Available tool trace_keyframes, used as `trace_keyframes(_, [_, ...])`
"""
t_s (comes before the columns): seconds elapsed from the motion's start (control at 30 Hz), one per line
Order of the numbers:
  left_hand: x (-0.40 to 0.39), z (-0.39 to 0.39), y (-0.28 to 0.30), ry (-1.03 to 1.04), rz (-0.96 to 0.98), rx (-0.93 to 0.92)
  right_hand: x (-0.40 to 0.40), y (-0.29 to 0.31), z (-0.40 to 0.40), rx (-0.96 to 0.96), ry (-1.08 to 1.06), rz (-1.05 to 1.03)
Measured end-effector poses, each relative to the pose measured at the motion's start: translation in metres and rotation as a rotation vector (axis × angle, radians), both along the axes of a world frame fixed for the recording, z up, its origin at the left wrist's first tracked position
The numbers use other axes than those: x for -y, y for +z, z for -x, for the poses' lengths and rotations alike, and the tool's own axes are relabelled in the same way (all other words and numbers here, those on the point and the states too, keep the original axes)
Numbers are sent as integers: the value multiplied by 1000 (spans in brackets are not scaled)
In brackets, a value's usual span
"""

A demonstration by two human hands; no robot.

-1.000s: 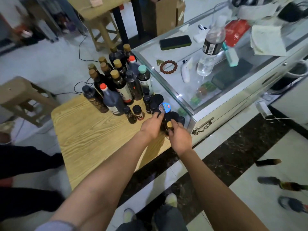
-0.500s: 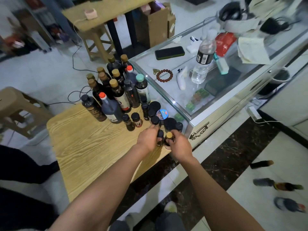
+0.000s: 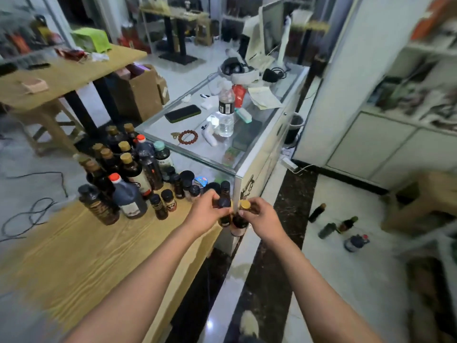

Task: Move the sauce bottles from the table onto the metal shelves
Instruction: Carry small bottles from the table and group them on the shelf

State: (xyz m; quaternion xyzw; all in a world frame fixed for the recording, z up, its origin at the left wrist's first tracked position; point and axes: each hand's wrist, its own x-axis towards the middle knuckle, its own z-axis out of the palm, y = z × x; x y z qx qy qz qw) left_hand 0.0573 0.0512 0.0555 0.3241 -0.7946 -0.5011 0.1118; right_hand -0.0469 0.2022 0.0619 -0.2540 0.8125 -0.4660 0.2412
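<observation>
Right now both hands are lifted at the near corner of the wooden table [image 3: 74, 256], each grasping a small sauce bottle. Fingers of the left hand [image 3: 206, 214] curl round a black-capped bottle [image 3: 223, 204], while the right hand [image 3: 263, 219] pinches a gold-capped bottle [image 3: 243, 206] by its neck; the two bottles are touching. Behind them the remaining sauce bottles [image 3: 128, 174] stand clustered upright on the table, beside the glass display case [image 3: 237, 167]. Four more bottles [image 3: 341, 226] lie on the white floor to the right

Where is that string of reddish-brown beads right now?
In the head view the bead bracelet lies on the glass counter, left of the water bottle and just in front of the black phone.
</observation>
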Motion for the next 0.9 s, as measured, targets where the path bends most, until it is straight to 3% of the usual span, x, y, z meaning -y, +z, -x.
trace_keyframes(0.23, [-92,-7,45,-166,-89,-196,-99,52,-45,-46,-215,166])
trace_keyframes(0.53, [-243,7,111,-412,-29,-214,-274,102,-71,-122,-487,242])
trace_keyframes(0.9, [-514,25,195,-647,-6,-317,-544,182,-98,-308,-752,331])
